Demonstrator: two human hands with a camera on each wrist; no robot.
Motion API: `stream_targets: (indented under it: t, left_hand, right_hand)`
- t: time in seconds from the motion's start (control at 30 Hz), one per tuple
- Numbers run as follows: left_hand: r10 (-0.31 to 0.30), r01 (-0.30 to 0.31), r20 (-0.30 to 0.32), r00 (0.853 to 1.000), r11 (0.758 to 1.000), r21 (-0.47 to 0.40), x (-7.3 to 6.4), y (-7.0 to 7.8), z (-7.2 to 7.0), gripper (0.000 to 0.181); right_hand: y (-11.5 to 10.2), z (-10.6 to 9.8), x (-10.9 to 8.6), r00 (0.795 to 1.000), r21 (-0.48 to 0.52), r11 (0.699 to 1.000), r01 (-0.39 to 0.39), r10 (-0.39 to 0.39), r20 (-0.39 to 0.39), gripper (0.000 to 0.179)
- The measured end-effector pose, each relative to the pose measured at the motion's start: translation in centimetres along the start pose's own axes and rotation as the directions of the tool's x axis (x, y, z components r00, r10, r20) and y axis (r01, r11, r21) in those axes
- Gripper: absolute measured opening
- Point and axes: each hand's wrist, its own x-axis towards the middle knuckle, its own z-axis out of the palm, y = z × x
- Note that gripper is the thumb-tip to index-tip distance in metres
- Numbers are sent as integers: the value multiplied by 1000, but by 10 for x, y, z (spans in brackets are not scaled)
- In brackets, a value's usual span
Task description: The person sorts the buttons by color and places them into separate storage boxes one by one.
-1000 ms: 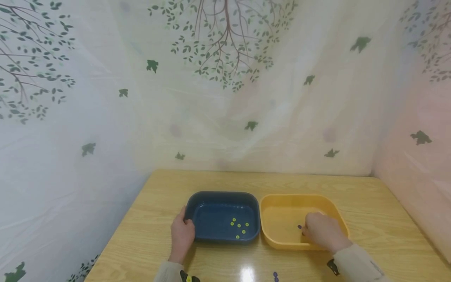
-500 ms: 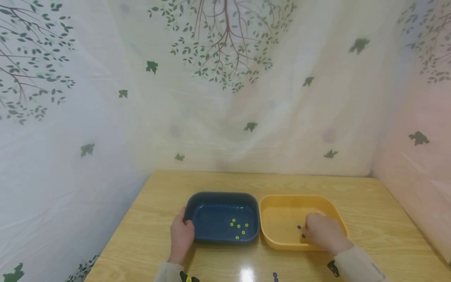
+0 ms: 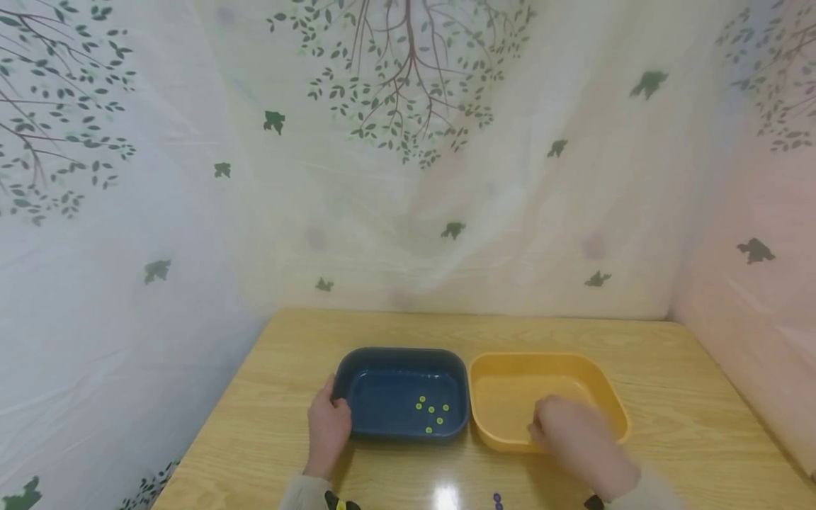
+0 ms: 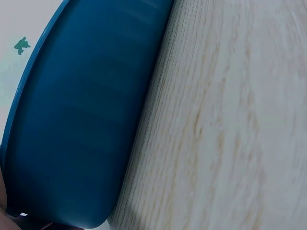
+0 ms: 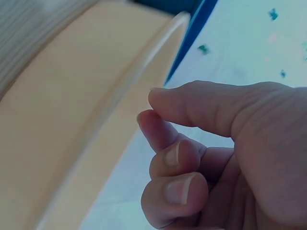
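My left hand (image 3: 329, 428) grips the left side of a dark blue tray (image 3: 376, 359), thumb at the rim. Several small round yellow buttons (image 3: 431, 409) lie on its floor, toward the right. In the left wrist view the blue tray (image 4: 86, 115) stands on the table, and only a bit of hand (image 4: 4, 211) shows. Over the front of a yellow tray (image 3: 503, 382) is my blurred right hand (image 3: 576, 439). The right wrist view shows that hand (image 5: 201, 139) with thumb and forefinger tips together and the other fingers curled; nothing shows between them.
The trays stand side by side on a wooden table (image 3: 688, 397). A few small purple round pieces (image 3: 497, 500) lie near the front edge of the head view. Behind hangs a pale curtain (image 3: 382, 212) printed with trees and leaves.
My right hand has moved left and toward me over the yellow tray. It now hides the small purple pieces seen there earlier. My left hand stays on the blue tray.
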Motion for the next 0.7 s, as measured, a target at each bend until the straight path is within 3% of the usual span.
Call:
stream_targets:
  t: [0.1,0.27,0.47,0.7]
  left_hand:
    - [6,-6,-5,1000,1000,6,0,-1,0,58]
    - [4,-4,-3,1000,1000,19,-1,0,1,57]
    - [3,-3,-4,1000,1000,29,1,0,2,57]
    - [5,-5,-2,1000,1000,29,0,1,3,57]
  right_hand:
    - [-13,0,-7,1000,2,1000,7,-7,2,18]
    - [-34,2,-21,997,16,1000,0,-1,83,18]
    - [-47,24,-31,978,51,997,63,-71,195,16]
    - [-50,52,-37,978,25,993,111,-114,173,17]
